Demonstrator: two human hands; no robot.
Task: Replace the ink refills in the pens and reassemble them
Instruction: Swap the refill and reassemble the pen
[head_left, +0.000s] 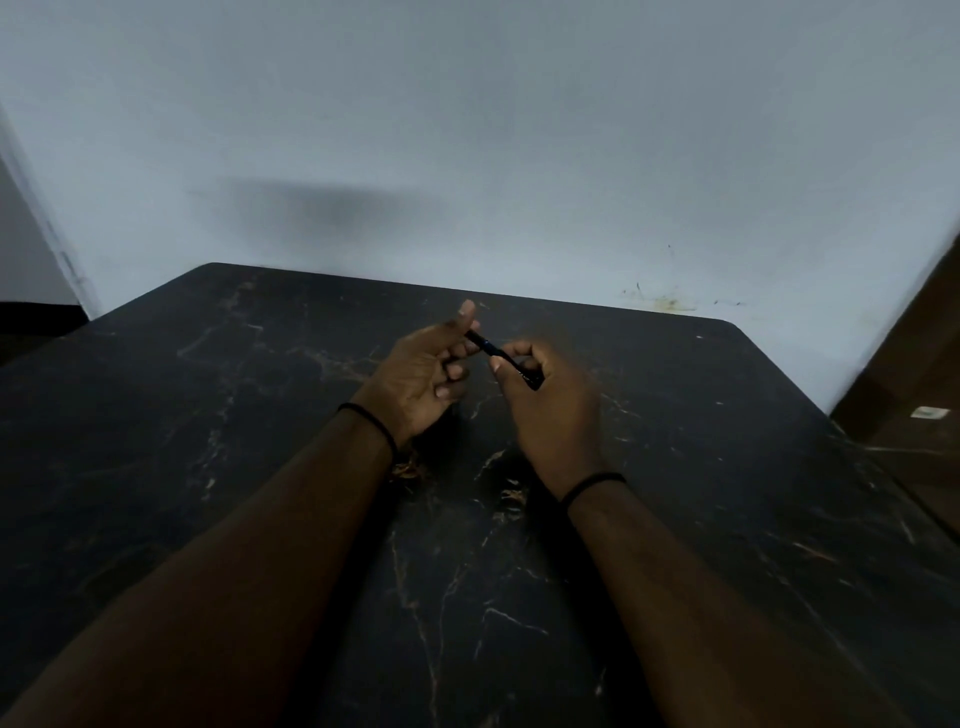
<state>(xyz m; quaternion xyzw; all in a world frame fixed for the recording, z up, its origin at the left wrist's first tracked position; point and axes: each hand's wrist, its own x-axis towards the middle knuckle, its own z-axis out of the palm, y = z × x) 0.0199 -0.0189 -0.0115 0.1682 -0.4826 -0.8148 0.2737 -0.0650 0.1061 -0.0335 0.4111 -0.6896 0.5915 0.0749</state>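
A short dark pen (491, 349) with a faint blue band is held above the middle of the black marble table (208, 415). My left hand (421, 371) grips its far end between thumb and fingertips, palm turned up. My right hand (550, 410) is closed around the near end, whose tip pokes out past the knuckles. The pen slants from upper left to lower right between the two hands. Whether the pen is in one piece or two is too dark to tell. No loose refills or other pens are visible.
The table's far edge runs against a pale blue wall (467, 156). A brown wooden surface (914, 374) stands at the right. Thin black bands circle both wrists. A small orange-brown patch (405, 472) shows on the tabletop under my left wrist.
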